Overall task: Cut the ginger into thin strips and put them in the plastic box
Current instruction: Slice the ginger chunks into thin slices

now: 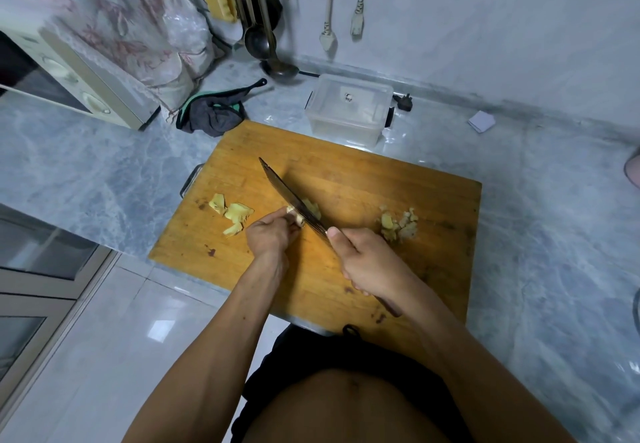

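Left hand (270, 235) fingers pinch ginger (298, 218) on cutting board (363, 179); right hand (367, 262) fingers clamp knife (291, 197). Plastic box (348, 110) lidded on desk (554, 200) behind board, contents unclear. Cut pieces (398, 226) right, slices (232, 212) left.

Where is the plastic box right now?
The plastic box sits on the counter just behind the far edge of the cutting board, near the wall, lid on.

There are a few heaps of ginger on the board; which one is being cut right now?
The middle ginger piece, held by the left hand under the knife. The left slices and right heap lie untouched.
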Demonstrator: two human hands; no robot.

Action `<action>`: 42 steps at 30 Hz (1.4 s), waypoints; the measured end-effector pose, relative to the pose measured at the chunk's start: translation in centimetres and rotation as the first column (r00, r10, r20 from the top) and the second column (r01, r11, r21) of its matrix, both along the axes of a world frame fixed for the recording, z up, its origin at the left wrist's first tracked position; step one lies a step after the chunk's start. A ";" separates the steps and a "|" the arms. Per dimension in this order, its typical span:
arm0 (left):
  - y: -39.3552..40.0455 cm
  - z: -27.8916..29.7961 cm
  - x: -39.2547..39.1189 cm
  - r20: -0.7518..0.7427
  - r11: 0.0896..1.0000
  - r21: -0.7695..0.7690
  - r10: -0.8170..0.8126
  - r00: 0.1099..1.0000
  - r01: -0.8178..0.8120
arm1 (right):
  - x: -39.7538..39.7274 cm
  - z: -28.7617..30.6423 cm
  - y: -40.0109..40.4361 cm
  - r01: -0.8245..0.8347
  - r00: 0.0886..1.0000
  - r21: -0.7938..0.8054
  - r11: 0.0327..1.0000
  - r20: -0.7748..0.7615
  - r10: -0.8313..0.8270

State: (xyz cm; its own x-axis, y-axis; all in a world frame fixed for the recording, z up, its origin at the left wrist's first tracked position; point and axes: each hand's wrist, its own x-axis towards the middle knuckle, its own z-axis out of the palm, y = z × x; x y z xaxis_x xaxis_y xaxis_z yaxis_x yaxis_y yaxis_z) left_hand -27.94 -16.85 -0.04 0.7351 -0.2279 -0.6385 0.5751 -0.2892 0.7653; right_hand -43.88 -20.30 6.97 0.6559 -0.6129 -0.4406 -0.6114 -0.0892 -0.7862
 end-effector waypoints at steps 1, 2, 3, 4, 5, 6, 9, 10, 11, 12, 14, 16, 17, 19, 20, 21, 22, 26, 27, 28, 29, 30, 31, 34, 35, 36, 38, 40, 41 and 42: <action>0.0 0.0 0.0 0.000 1.000 -0.002 0.003 1.000 -0.003 | 0.0 0.0 0.0 -0.006 1.000 -0.006 1.000 -0.004 0.006; -0.1 -0.1 0.0 0.001 1.000 -0.004 0.009 1.000 -0.009 | 0.0 0.0 0.0 -0.011 1.000 -0.012 1.000 -0.008 0.011; -0.1 -0.2 0.0 0.002 1.000 -0.004 0.012 1.000 -0.012 | 0.0 0.0 0.0 -0.016 1.000 -0.019 1.000 -0.012 0.015; -0.2 -0.3 0.0 0.002 1.000 -0.005 0.015 1.000 -0.015 | 0.0 0.0 0.0 -0.018 1.000 -0.025 1.000 -0.016 0.017; -0.2 -0.4 0.0 0.001 1.000 -0.005 0.016 1.000 -0.016 | 0.0 -0.1 0.0 -0.017 1.000 -0.029 0.999 -0.019 0.017; -0.3 -0.5 0.0 0.001 1.000 -0.004 0.017 1.000 -0.017 | 0.0 -0.1 0.0 -0.015 1.000 -0.030 0.999 -0.019 0.015; -0.4 -0.6 -0.2 0.003 1.000 -0.014 0.017 1.000 -0.017 | 0.0 -0.1 0.1 -0.014 1.000 -0.035 0.999 -0.016 0.013; -0.4 -0.6 -0.2 0.003 1.000 -0.016 0.017 1.000 -0.017 | 0.0 -0.2 0.2 -0.014 1.000 -0.039 0.999 -0.016 0.013; -0.4 -0.7 -0.2 0.005 1.000 -0.015 0.018 1.000 -0.018 | 0.1 -0.2 0.3 -0.013 1.000 -0.044 0.999 -0.013 0.013; -0.5 -0.9 -0.2 0.008 1.000 -0.011 0.017 1.000 -0.017 | 0.1 -0.3 0.4 -0.013 1.000 -0.050 0.999 -0.007 0.013; -0.7 -1.2 0.0 0.015 1.000 0.003 0.018 1.000 -0.018 | 0.1 -0.4 0.5 -0.015 1.000 -0.070 0.997 -0.002 0.015; -0.8 -1.4 0.0 0.017 1.000 0.017 0.016 1.000 -0.016 | 0.2 -0.5 0.5 -0.011 1.000 -0.082 0.997 -0.002 0.011; -0.9 -1.4 0.0 0.018 1.000 0.018 0.014 1.000 -0.014 | 0.2 -0.5 0.4 -0.007 1.000 -0.081 0.997 -0.002 0.007; -1.0 -1.4 0.0 0.018 1.000 0.023 0.009 1.000 -0.009 | 0.3 -0.7 0.4 -0.002 1.000 -0.079 0.997 -0.003 0.002; -1.1 -1.4 0.0 0.022 1.000 0.024 0.011 1.000 -0.011 | 0.4 -0.7 0.4 -0.003 1.000 -0.078 0.997 -0.005 0.002; -1.1 -1.4 0.0 0.027 1.000 0.023 0.014 1.000 -0.015 | 0.4 -0.8 0.4 -0.005 1.000 -0.078 0.997 -0.007 0.004; -1.1 -1.5 0.0 0.034 1.000 0.019 0.019 0.999 -0.019 | 0.5 -0.8 0.5 -0.007 1.000 -0.081 0.997 -0.009 0.007; -0.9 -1.6 -0.3 0.059 1.000 0.009 0.008 0.998 -0.009 | 1.7 -1.1 0.3 -0.016 1.000 -0.098 0.995 -0.017 0.015; -0.9 -1.6 -0.3 0.067 1.000 0.011 -0.003 0.998 0.002 | 2.2 -1.1 0.2 -0.022 1.000 -0.101 0.995 -0.021 0.020; -0.9 -1.6 -0.2 0.078 1.000 0.017 -0.010 0.997 0.009 | 2.5 -1.1 0.1 -0.025 0.999 -0.102 0.995 -0.027 0.022; -0.9 -1.7 -0.2 0.087 1.000 0.027 -0.014 0.996 0.012 | 2.7 -1.2 0.0 -0.023 0.999 -0.096 0.995 -0.033 0.020; -0.9 -1.9 -0.1 0.092 0.999 0.034 -0.014 0.996 0.011 | 2.7 -1.2 -0.1 -0.014 0.999 -0.081 0.997 -0.035 0.011; -0.9 -2.0 0.0 0.091 0.999 0.040 -0.016 0.996 0.012 | 2.5 -1.2 -0.1 0.001 0.999 -0.058 0.998 -0.036 -0.003; -0.9 -2.1 0.3 0.079 0.999 0.041 -0.018 0.997 0.015 | 1.5 -1.0 -0.1 0.067 0.997 0.030 0.997 -0.034 -0.066; -0.9 -2.0 0.3 0.083 0.999 0.047 -0.022 0.996 0.019 | 1.2 -0.9 -0.1 0.083 0.996 0.047 0.995 -0.034 -0.081; -0.9 -2.1 0.3 0.087 0.999 0.048 -0.025 0.996 0.021 | 1.0 -0.9 -0.1 0.086 0.996 0.049 0.995 -0.033 -0.085; -0.9 -2.1 0.4 0.077 0.999 0.039 -0.017 0.997 0.014 | 0.9 -0.7 0.0 0.067 0.997 0.025 0.997 -0.034 -0.066; -0.8 -2.1 0.5 0.057 1.000 0.026 -0.013 0.998 0.011 | 0.9 -0.6 0.1 0.043 0.998 0.002 0.999 -0.038 -0.043; -0.7 -2.1 0.4 0.051 1.000 0.024 -0.017 0.999 0.015 | 0.9 -0.5 0.2 0.036 0.999 -0.004 0.999 -0.038 -0.036; -0.7 -2.0 0.4 0.050 1.000 0.020 -0.018 0.999 0.017 | 0.8 -0.3 0.2 0.031 0.999 -0.007 1.000 -0.035 -0.031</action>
State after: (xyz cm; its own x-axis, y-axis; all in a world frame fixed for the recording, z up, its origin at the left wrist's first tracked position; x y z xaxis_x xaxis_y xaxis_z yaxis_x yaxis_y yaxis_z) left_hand -27.57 -17.55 -2.08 0.7620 -0.2290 -0.6057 0.5311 -0.3140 0.7870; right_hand -43.07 -20.13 6.64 0.6209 -0.6352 -0.4594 -0.6414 -0.0747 -0.7636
